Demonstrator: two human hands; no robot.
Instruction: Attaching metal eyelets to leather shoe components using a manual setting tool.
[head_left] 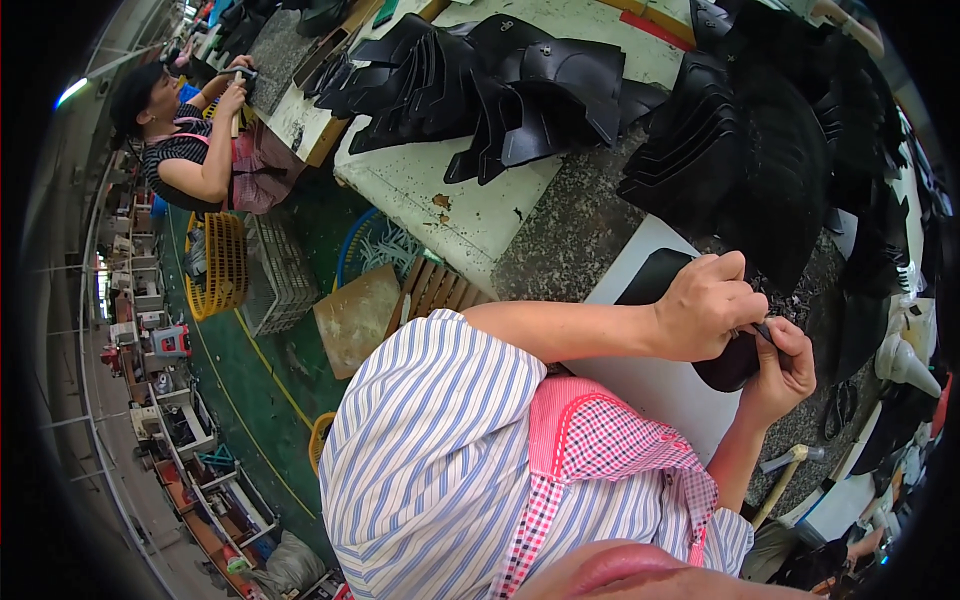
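"Grip first: how are the hands placed?"

"Both are closed. The left hand (712, 305) is curled, its thumb and fingers pinched together, and the right hand (783, 372) meets it just to the right, pinching a black edge between thumb and fingertips."

"Clamped on what, exactly?"

"On a black piece (728, 367), thin and round-edged. It sits under and between the hands, above a white board (680, 400). Another dark stretch shows beyond the left hand; I can't tell whether it's the same piece. Nor can I make out what the left fingertips hold, since the knuckles hide it."

"And around them?"

"Past the hands, on the far side of the counter (460, 210), lie two heaps of black shaped pieces: a left heap (490, 90) on the white top and a right heap (735, 150) fanned in layers. A speckled slab (560, 215) shows between the white top and the board. On the near right lies a hammer (778, 488) with a wooden handle."

"Anyone else there?"

"A co-worker (195, 160), far left, with both hands raised at another counter. Near that person, a yellow basket (213, 265) stands beside a grey crate (275, 270) on the green floor (275, 360)."
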